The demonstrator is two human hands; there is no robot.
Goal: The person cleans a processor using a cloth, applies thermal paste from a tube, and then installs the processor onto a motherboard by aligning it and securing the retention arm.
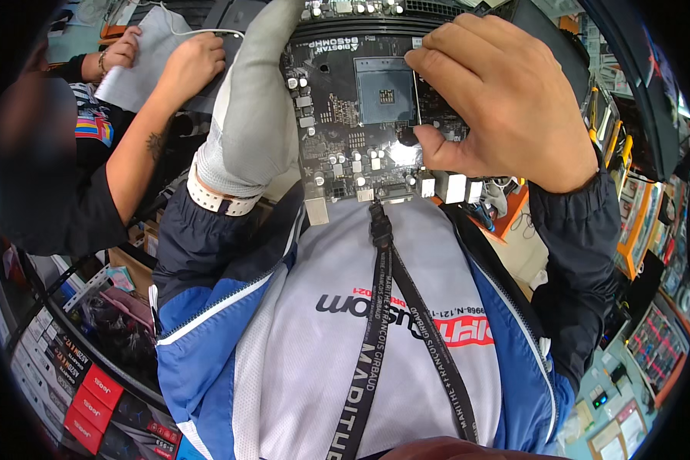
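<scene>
A black motherboard (337, 142) is held up in front of my chest, its port side toward me. My left hand (262, 96), in a pale grey glove, grips the board's left edge, and its fingertips are out of sight. Near the middle sits a grey square CPU socket (385, 90) with a small opening at its centre. A thin metal lever (417, 96) runs along the socket's right side. My bare right hand (506, 96) reaches over the board from the right. Its index fingertip and thumb bracket that lever at its two ends, with the other fingers curled.
At the left a co-worker's hand (195, 65) and tattooed forearm rest by white paper (149, 57) and a white cable. Stacked boxes (92, 406) fill the lower left. A dark lanyard (379, 222) hangs below the board. Orange-framed trays and shelves (659, 353) line the right.
</scene>
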